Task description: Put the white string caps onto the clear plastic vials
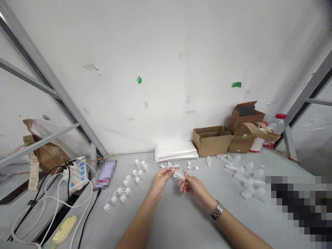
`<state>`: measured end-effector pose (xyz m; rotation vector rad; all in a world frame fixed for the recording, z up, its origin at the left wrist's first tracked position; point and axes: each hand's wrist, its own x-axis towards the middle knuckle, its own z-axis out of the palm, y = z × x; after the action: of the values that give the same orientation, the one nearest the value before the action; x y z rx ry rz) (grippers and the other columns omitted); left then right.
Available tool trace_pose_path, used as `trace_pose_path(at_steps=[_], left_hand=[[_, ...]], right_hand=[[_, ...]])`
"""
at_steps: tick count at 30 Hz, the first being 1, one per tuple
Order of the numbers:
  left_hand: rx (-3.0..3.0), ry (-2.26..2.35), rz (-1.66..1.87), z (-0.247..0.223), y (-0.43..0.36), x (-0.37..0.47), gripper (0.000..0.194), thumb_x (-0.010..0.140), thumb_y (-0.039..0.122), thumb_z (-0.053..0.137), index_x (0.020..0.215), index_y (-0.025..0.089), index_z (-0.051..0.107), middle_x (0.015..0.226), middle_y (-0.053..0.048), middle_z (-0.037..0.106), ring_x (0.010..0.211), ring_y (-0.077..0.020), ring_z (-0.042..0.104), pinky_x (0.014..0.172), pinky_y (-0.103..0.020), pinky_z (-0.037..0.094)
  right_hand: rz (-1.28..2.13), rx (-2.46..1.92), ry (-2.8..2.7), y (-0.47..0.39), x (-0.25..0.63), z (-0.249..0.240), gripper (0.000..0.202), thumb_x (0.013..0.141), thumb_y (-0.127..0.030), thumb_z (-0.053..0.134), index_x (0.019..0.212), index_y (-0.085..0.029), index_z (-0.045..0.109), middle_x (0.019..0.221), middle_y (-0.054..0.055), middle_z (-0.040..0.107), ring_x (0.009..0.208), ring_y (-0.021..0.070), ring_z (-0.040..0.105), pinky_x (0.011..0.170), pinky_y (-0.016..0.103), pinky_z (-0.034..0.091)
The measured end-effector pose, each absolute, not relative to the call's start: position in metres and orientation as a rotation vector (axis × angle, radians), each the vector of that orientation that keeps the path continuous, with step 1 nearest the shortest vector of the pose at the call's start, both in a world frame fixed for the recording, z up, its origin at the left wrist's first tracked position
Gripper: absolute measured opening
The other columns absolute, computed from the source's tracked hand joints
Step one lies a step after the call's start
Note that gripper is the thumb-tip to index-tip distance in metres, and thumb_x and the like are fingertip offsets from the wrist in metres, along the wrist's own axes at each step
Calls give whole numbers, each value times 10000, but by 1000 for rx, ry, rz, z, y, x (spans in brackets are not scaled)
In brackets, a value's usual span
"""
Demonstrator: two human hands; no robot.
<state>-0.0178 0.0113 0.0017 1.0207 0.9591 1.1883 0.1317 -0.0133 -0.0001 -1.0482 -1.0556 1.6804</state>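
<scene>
Bottle (180, 175): one, grasped near opposite ends by left hand (161, 180) and right hand (192, 186), apparently for steadiness.
White caps (169, 165): heaped at 12 o'clock, probably for reach; too overlapped to count.
Capped bottles (126, 182): about thirteen stood at 9 o'clock, presumably sorted.
Loose bottles (248, 183): roughly fourteen, at 3 o'clock.

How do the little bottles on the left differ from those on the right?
The bottles on the left wear white caps; the bottles on the right show none. The bottles on the left trail loosely in a diagonal; the bottles on the right are clumped together. Both look small and translucent.
</scene>
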Motion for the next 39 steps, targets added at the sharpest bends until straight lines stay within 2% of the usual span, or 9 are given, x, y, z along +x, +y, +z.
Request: trace_pose_path(at_steps=[7,13,17,21,25,29,33,36,39], left_hand=[[979,1060,1269,1,11,-16,256,594,320,696,782,146,698,1008,-106,670,1025,-248,556,934,-358,353],[1329,1035,1189,6,13,-22,377,573,247,712,946,207,666,1209,-84,558,1135,-249,470,948,-349,344],[1528,1136,1133,6,15,-25,72,630,246,660,668,194,693,1191,-78,564,1139,-235,457,975,-331,308],[1546,1182,1163,5,13,-24,89,654,252,637,594,207,684,1159,-69,578,1119,-234,465,975,-343,296],[1503,1142,1138,8,10,-21,163,658,349,636,596,209,694,1117,-70,608,1108,-259,478,968,-348,308],[1171,1025,1157,10,10,-21,415,744,507,485,777,149,692,927,-120,685,926,-264,603,925,-406,354],[998,835,1130,13,9,-22,427,686,364,635,1059,162,594,1011,-113,665,946,-237,605,927,-388,357],[1024,709,1090,17,6,-21,448,645,252,688,1073,166,589,1087,-114,631,1049,-229,547,952,-358,342],[1023,780,1162,16,5,-19,311,641,269,687,921,137,655,992,-115,667,988,-229,576,932,-362,358]], right_hand=[[1351,-1070,-1090,-12,126,-7,408,534,-460,728,800,-182,591,593,-19,599,518,136,542,550,276,435],[1760,-828,-994,-14,133,-4,324,697,-463,617,690,-139,625,604,27,611,513,106,509,558,251,389],[1840,-787,-905,-12,136,-5,316,681,-435,649,690,-119,663,558,27,586,500,97,475,535,239,359],[1684,-889,-805,-8,137,-9,307,580,-414,733,640,-122,663,524,2,556,487,84,430,526,231,344],[1565,-927,-835,-7,137,-8,312,578,-437,727,626,-139,647,539,0,568,502,95,437,543,240,346],[1652,-833,-844,-8,138,-4,306,639,-438,683,651,-134,653,530,8,567,497,100,449,530,241,341],[1887,-690,-730,-13,134,-3,301,690,-420,644,628,-125,645,521,8,546,472,83,448,511,231,342],[1950,-691,-694,-16,131,-4,301,689,-412,647,607,-123,635,541,18,559,473,80,464,506,228,348],[1935,-751,-762,-18,127,-5,345,705,-454,620,636,-117,638,531,32,578,480,91,483,520,238,363]])
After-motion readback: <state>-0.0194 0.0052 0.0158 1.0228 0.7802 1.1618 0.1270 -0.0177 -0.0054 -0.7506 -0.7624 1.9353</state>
